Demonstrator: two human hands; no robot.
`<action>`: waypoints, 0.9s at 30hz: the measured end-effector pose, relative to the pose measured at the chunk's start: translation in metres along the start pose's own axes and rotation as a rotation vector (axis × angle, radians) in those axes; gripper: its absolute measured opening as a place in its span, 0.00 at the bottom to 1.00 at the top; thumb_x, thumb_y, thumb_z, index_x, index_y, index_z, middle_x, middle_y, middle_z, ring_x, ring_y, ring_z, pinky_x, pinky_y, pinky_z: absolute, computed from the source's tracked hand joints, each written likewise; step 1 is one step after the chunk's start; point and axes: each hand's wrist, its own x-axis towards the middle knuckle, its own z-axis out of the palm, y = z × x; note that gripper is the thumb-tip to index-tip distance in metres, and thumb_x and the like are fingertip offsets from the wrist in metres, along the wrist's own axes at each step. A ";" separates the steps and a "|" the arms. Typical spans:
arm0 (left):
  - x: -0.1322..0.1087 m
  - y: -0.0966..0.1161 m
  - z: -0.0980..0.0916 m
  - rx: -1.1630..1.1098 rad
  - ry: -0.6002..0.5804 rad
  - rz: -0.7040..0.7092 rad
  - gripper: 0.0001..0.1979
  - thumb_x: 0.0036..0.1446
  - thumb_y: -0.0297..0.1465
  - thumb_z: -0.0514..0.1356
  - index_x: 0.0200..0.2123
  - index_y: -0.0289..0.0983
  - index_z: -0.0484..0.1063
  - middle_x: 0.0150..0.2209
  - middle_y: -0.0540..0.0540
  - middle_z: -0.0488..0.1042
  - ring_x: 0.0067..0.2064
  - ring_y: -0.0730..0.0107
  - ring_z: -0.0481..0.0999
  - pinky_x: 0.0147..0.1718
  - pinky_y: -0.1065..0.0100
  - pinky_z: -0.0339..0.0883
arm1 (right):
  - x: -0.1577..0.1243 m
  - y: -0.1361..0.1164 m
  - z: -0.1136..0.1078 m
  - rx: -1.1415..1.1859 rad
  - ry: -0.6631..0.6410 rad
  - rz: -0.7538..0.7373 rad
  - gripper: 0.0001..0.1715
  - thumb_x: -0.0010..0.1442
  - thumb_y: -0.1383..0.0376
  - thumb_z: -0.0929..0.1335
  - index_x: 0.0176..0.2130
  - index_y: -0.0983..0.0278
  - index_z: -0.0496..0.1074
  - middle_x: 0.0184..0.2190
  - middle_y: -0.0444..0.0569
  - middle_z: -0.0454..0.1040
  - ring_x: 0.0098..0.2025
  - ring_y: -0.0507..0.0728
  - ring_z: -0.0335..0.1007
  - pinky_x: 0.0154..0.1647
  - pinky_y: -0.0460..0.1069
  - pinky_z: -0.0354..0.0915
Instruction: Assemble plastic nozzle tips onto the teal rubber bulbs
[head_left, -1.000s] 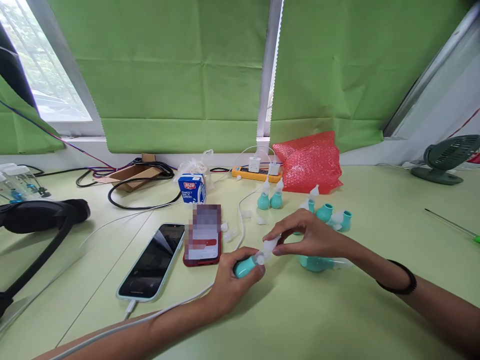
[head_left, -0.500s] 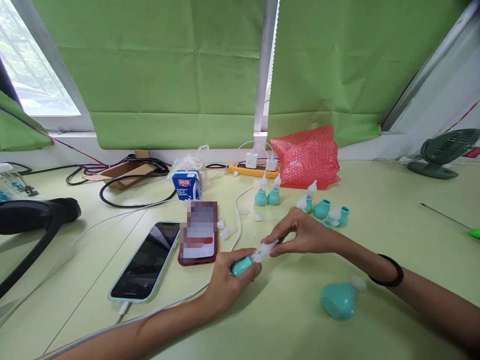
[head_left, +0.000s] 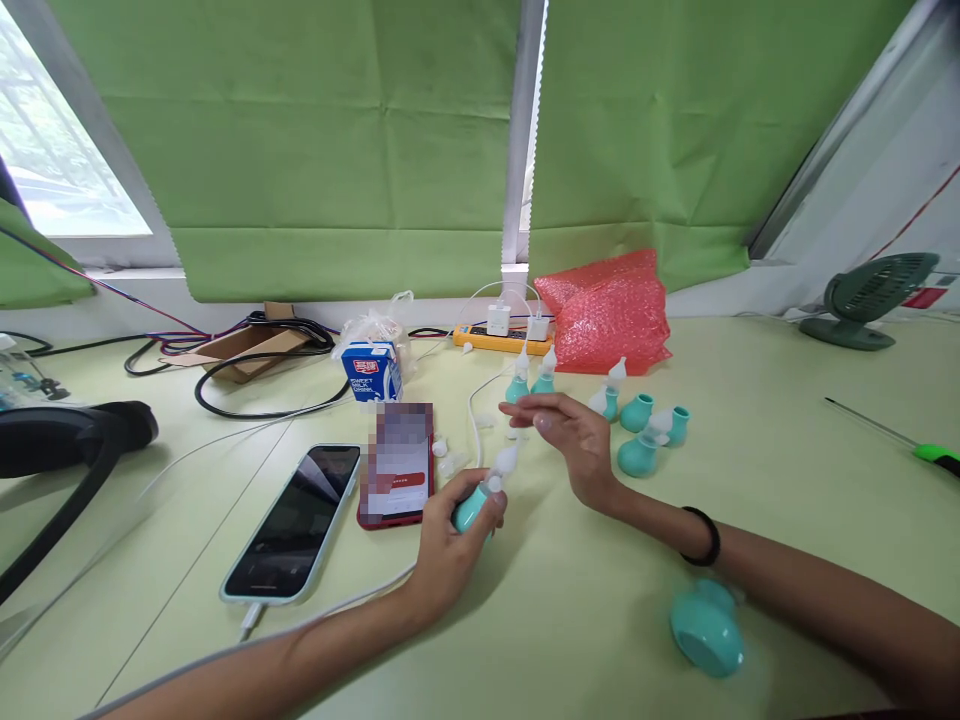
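Observation:
My left hand (head_left: 444,545) is closed around a teal bulb nasal aspirator (head_left: 469,508), its clear and white nozzle (head_left: 505,461) pointing up and away. Just beyond that nozzle, my right hand (head_left: 576,442) hovers with its fingers stretched out and nothing visible in them. Small whitish parts (head_left: 451,464) lie beside the red phone, and another is partly hidden under the right fingers. Two upright aspirators (head_left: 544,381) stand behind the right hand. Farther right sit several teal bulbs (head_left: 637,412), some with nozzles. Another teal bulb (head_left: 709,630) lies below my right forearm.
A red-cased phone (head_left: 397,490) and a phone on a charging cable (head_left: 294,525) lie to the left. Behind are a milk carton (head_left: 373,372), a yellow power strip (head_left: 480,341) and red bubble wrap (head_left: 611,315). A screwdriver (head_left: 885,430) and small fan (head_left: 874,298) are at right.
My right hand has let go of the nozzle and moved up and away, its fingers straightening. The aspirator in my left hand now tilts more upright. The view has shifted slightly.

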 end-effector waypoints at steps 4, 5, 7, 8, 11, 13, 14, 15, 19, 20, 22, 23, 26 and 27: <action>-0.008 -0.001 -0.001 0.079 0.000 0.108 0.09 0.52 0.34 0.53 0.35 0.35 0.62 0.24 0.51 0.64 0.26 0.75 0.62 0.26 0.75 0.57 | 0.021 0.006 0.008 -0.173 0.023 -0.216 0.09 0.56 0.64 0.60 0.34 0.64 0.67 0.34 0.49 0.73 0.36 0.53 0.68 0.38 0.50 0.65; -0.010 -0.001 -0.001 0.110 -0.012 0.147 0.09 0.52 0.33 0.53 0.35 0.35 0.62 0.25 0.51 0.64 0.26 0.75 0.62 0.25 0.75 0.57 | 0.030 0.008 0.010 -0.210 0.032 -0.261 0.09 0.56 0.64 0.60 0.33 0.64 0.68 0.33 0.49 0.73 0.35 0.53 0.68 0.37 0.49 0.65; -0.014 -0.002 -0.001 0.167 -0.057 0.239 0.08 0.51 0.31 0.53 0.36 0.35 0.62 0.25 0.50 0.65 0.25 0.75 0.62 0.25 0.74 0.57 | 0.052 0.009 0.017 -0.269 0.062 -0.344 0.10 0.56 0.65 0.60 0.30 0.64 0.68 0.30 0.47 0.73 0.31 0.51 0.68 0.33 0.47 0.65; -0.015 -0.002 -0.001 0.189 -0.079 0.282 0.08 0.51 0.31 0.53 0.36 0.34 0.62 0.25 0.49 0.66 0.25 0.75 0.62 0.26 0.74 0.58 | 0.065 0.008 0.021 -0.294 0.077 -0.390 0.11 0.56 0.65 0.60 0.27 0.64 0.68 0.27 0.46 0.72 0.29 0.50 0.68 0.32 0.47 0.65; -0.017 -0.004 -0.001 0.229 -0.096 0.319 0.08 0.51 0.30 0.52 0.36 0.34 0.62 0.25 0.49 0.66 0.25 0.75 0.63 0.26 0.74 0.57 | 0.102 -0.004 0.029 -0.326 0.098 -0.506 0.12 0.55 0.66 0.60 0.24 0.65 0.67 0.22 0.44 0.70 0.25 0.48 0.65 0.28 0.45 0.63; -0.015 -0.004 -0.001 0.233 -0.093 0.258 0.08 0.51 0.31 0.52 0.35 0.35 0.63 0.23 0.50 0.65 0.24 0.76 0.62 0.24 0.75 0.56 | 0.115 -0.020 0.029 -0.272 0.109 -0.535 0.12 0.56 0.65 0.59 0.25 0.65 0.65 0.22 0.43 0.70 0.24 0.47 0.65 0.27 0.45 0.63; -0.014 -0.003 -0.001 0.225 -0.093 0.214 0.08 0.51 0.32 0.52 0.35 0.35 0.63 0.23 0.51 0.64 0.24 0.76 0.61 0.24 0.75 0.56 | 0.116 -0.029 0.026 -0.243 0.116 -0.538 0.12 0.56 0.65 0.59 0.25 0.65 0.65 0.22 0.43 0.69 0.25 0.47 0.66 0.27 0.44 0.63; -0.012 -0.003 -0.001 0.211 -0.092 0.168 0.09 0.51 0.33 0.52 0.35 0.35 0.64 0.22 0.51 0.64 0.23 0.76 0.61 0.23 0.75 0.56 | 0.113 -0.038 0.021 -0.216 0.119 -0.535 0.12 0.56 0.64 0.59 0.25 0.65 0.64 0.22 0.42 0.68 0.25 0.47 0.66 0.26 0.44 0.63; -0.006 0.002 -0.001 0.116 -0.085 0.026 0.10 0.51 0.35 0.52 0.33 0.34 0.64 0.21 0.51 0.64 0.24 0.75 0.61 0.24 0.75 0.56 | 0.054 -0.055 -0.007 -0.274 0.088 -0.418 0.12 0.56 0.65 0.59 0.23 0.63 0.62 0.18 0.42 0.63 0.22 0.48 0.62 0.23 0.45 0.58; -0.006 0.003 -0.001 0.095 -0.087 0.009 0.10 0.51 0.35 0.52 0.32 0.34 0.64 0.21 0.52 0.64 0.24 0.76 0.61 0.24 0.75 0.56 | 0.033 -0.051 -0.014 -0.324 0.041 -0.386 0.13 0.56 0.66 0.59 0.22 0.63 0.61 0.17 0.42 0.62 0.21 0.48 0.59 0.22 0.45 0.57; -0.005 0.005 0.000 0.065 -0.097 -0.012 0.10 0.51 0.35 0.52 0.31 0.34 0.64 0.20 0.52 0.64 0.24 0.76 0.61 0.24 0.75 0.55 | -0.007 -0.035 -0.028 -0.391 -0.134 -0.345 0.14 0.56 0.66 0.58 0.20 0.63 0.58 0.14 0.41 0.55 0.17 0.48 0.51 0.18 0.46 0.50; -0.005 0.005 0.000 0.060 -0.100 -0.018 0.10 0.51 0.35 0.53 0.31 0.34 0.65 0.20 0.52 0.64 0.23 0.76 0.61 0.23 0.75 0.55 | -0.023 -0.024 -0.033 -0.418 -0.204 -0.327 0.15 0.56 0.66 0.58 0.19 0.63 0.56 0.14 0.40 0.52 0.17 0.48 0.49 0.18 0.46 0.47; -0.005 0.005 0.001 0.101 -0.092 -0.013 0.10 0.50 0.35 0.54 0.31 0.33 0.66 0.19 0.52 0.64 0.23 0.76 0.61 0.22 0.75 0.55 | -0.049 0.004 -0.042 -0.419 -0.335 -0.139 0.14 0.56 0.64 0.58 0.21 0.63 0.56 0.13 0.39 0.48 0.16 0.47 0.44 0.18 0.46 0.45; -0.006 0.005 0.001 0.132 -0.088 -0.001 0.10 0.49 0.35 0.54 0.31 0.33 0.67 0.20 0.52 0.65 0.23 0.76 0.62 0.22 0.75 0.56 | -0.051 0.010 -0.043 -0.370 -0.366 -0.036 0.11 0.56 0.62 0.58 0.24 0.63 0.58 0.14 0.38 0.49 0.16 0.47 0.44 0.18 0.45 0.45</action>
